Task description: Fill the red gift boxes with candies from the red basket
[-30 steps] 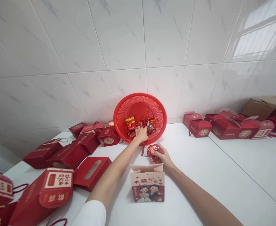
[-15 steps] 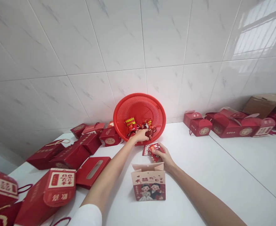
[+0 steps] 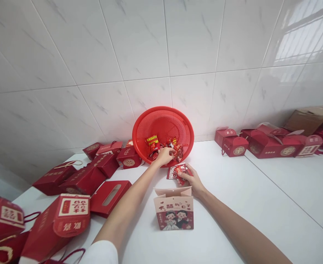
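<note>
Couple-print box (image 3: 174, 215), one; basket (image 3: 161, 123), one

Red mesh basket (image 3: 163, 109) sits wide, shiny wrapped packets (image 3: 152, 140) bunched low inside! Red packet (image 3: 180, 171) held just in front, and there stands paper bag (image 3: 174, 205), upright, mouth open, cartoon couple (image 3: 171, 219) on near face.

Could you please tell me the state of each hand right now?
Left hand: inside the red basket; grip cannot be told.
Right hand: closed, holding red packets.
</note>
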Motion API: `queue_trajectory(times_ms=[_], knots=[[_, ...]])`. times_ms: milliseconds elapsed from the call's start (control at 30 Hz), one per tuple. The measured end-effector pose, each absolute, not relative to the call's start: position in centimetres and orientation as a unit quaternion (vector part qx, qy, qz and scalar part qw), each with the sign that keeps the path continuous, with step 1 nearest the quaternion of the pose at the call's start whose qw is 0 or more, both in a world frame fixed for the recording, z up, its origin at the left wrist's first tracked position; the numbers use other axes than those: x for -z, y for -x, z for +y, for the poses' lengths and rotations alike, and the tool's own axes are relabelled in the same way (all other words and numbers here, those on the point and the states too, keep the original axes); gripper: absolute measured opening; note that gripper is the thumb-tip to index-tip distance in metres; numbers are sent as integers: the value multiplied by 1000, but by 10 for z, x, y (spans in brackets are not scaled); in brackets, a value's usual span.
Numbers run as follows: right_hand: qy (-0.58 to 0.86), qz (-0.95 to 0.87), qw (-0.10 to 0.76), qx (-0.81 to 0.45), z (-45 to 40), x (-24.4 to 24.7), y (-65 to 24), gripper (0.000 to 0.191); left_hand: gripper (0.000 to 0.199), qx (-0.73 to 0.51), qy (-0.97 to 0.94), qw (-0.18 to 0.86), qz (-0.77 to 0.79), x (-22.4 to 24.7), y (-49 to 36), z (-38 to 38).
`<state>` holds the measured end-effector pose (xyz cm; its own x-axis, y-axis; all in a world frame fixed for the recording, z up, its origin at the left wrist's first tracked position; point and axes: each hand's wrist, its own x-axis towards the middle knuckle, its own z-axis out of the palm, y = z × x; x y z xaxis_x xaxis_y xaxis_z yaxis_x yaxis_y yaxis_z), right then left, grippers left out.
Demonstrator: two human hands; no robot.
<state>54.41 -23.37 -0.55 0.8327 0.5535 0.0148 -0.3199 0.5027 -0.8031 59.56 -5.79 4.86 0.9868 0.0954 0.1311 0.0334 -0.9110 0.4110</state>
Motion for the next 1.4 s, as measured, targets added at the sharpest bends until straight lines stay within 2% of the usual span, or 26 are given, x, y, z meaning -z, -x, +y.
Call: queue_trajectory(times_ms=[200,400,533,733,933,1000,1100,1233,1333,1400], knots=[[440,-145,852,-244,-234,12,-548,51,29,-172,-914,367,-11,-47,-574,-49],[430,-130,859,-245,-234,6,-549,54,33,-152,-838,524,-24,-52,-532,-47],[414,-113,869,-245,-241,-12,-555,49,30,-161,-798,579,-44,-57,-508,-47],[422,-124,872,-216,-262,-47,-565,41,23,-188,-803,565,-6,-55,-505,-39],[478,-186,839,-179,-281,-91,-555,33,25,-313,-812,486,84,-67,-518,-38],[511,-218,814,-170,-290,-106,-548,31,25,-286,-811,509,35,-81,-504,-40],[558,-262,770,-160,-304,-127,-536,28,29,-144,-807,565,-96,-112,-463,-43],[608,-311,715,-151,-316,-146,-519,28,21,21,-850,473,-231,-146,-414,-51],[648,-333,670,-139,-318,-153,-506,31,22,28,-890,402,-212,-146,-402,-65],[670,-357,636,-138,-317,-154,-499,30,25,-6,-903,398,-164,-136,-406,-74]])
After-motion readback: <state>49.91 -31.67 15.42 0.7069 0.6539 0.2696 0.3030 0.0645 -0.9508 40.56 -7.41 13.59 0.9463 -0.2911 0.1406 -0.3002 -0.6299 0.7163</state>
